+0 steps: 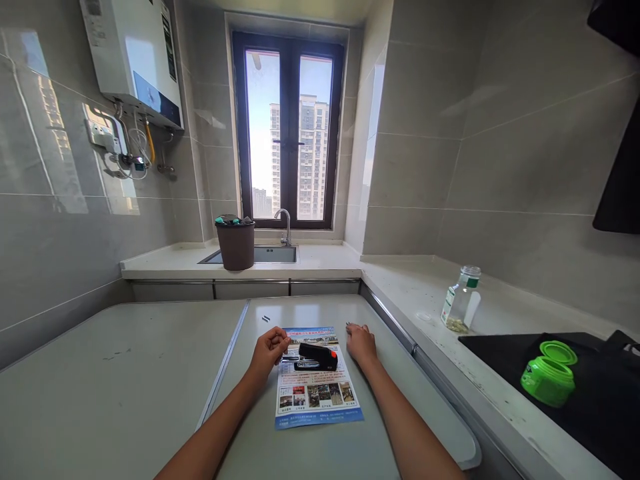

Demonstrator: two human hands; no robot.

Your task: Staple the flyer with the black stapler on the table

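Observation:
A black stapler (320,357) with a red button lies on a printed flyer (320,417), its top raised from its base and a metal part sticking out to the left. My left hand (269,351) is closed in a pinch at that metal end. Right of the flyer, my right hand (361,343) rests on the table with fingers curled. At its fingertips shows a tiny grey bit that looks like a strip of staples (347,324). Two short staple strips (266,318) lie on the table beyond my left hand.
The white table (150,387) has a seam left of the flyer. Behind it, a brown bin (237,247) stands by the sink (275,254) and faucet (285,227). On the right counter are a glass jar (457,303) and an open green tub (547,381) on a black surface.

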